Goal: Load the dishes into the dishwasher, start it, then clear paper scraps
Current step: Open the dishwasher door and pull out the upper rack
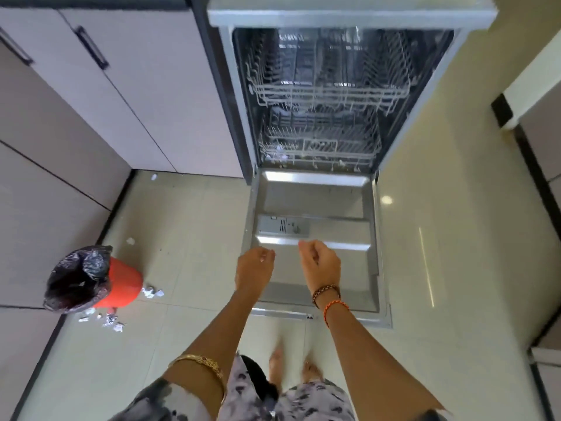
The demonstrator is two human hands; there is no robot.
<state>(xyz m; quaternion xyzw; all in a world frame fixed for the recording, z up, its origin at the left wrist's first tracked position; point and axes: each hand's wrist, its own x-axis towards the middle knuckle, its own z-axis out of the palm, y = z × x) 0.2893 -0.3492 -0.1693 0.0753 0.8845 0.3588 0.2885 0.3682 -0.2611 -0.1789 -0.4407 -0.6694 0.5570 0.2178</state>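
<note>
The dishwasher (334, 86) stands wide, its steel door (315, 208) folded flat toward me. An upper rack (331, 92) and a lower rack (318, 144) sit inside, and I see no dishes on them. My left hand (255, 267) and my right hand (321, 264) hover over the door's near part, fingers loosely curled, holding nothing. Crumpled paper scraps (151, 292) lie on the floor beside a red bin, with more scraps (110, 322) in front of it and single scraps (130, 240) farther back.
A red bin (121, 284) lined with a black bag stands on the tiled floor at the left, against beige cabinets (121, 86). Another cabinet edge (534, 117) runs along the right. My bare feet (291, 366) stand just before the door's front edge.
</note>
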